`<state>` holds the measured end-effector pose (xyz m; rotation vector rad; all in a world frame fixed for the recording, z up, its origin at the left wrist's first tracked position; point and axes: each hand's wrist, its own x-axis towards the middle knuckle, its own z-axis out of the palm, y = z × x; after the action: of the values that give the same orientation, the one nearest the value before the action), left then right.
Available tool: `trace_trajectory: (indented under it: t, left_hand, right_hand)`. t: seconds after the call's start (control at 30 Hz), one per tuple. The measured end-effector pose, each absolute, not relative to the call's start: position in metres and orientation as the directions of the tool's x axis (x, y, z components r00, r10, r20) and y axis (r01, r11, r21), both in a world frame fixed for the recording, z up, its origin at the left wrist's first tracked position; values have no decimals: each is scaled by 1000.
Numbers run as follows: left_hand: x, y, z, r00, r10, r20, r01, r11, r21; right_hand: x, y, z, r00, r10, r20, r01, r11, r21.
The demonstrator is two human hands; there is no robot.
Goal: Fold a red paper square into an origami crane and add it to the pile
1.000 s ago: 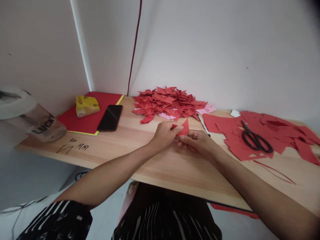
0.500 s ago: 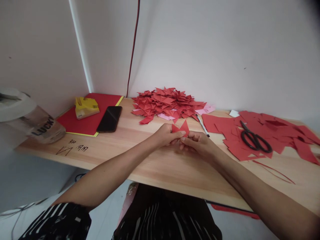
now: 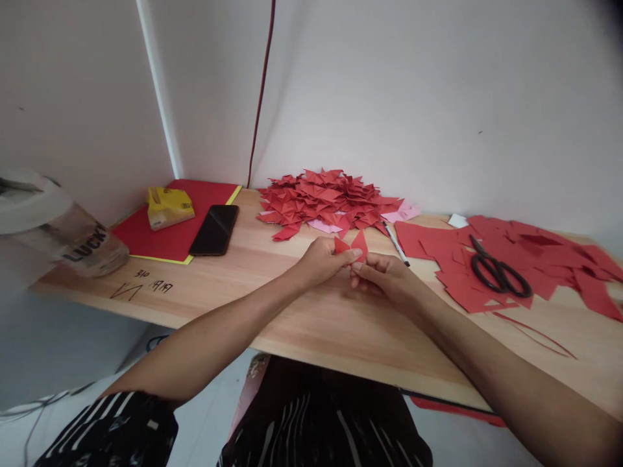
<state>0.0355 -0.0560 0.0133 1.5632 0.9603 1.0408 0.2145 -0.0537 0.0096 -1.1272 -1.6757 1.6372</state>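
Between both hands is a small folded piece of red paper (image 3: 359, 244), with two pointed corners sticking up. My left hand (image 3: 327, 259) is closed on it, the thumb pressed on its front. My right hand (image 3: 382, 274) pinches the same paper from the right, thumb and fingers together near its lower edge. The fingers partly hide the paper's lower part. Just behind the hands, against the wall, rises a heap of folded red paper pieces (image 3: 321, 198), with a few pink ones at its base.
Black-handled scissors (image 3: 501, 275) lie on flat red paper pieces (image 3: 457, 253) at the right. A pen (image 3: 396, 243) rests beside the heap. At the left are a phone (image 3: 214, 230), a yellow packet (image 3: 170, 209) on red sheets (image 3: 160, 243), and a clear bottle (image 3: 92, 246).
Both hands hold the folded red paper in nearly the same place. The left thumb has shifted slightly on it, and the view has moved a little.
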Motion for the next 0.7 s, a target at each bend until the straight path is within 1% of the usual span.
trace_trajectory:
  t: [0.1,0.3,0.5,0.6,0.7]
  left_hand:
    - [36,-56,11,340,926,161,77,-198,977]
    - [37,-57,12,343,925,160,91,-202,975]
    - [38,-59,14,363,927,94,21,-109,994]
    - [38,-58,13,336,935,114,46,-137,989]
    - [38,-57,11,333,927,172,87,-211,973]
  right_hand:
    - [213,-53,13,-531,827,-184,238,-62,-969]
    - [212,-57,20,-513,838,-186,192,-99,-976]
    - [214,-58,18,-521,831,-194,180,-116,-977]
    - [214,-56,16,-547,817,-183,177,-101,-979]
    - [214,-54,15,-570,806,-161,181,-67,-981]
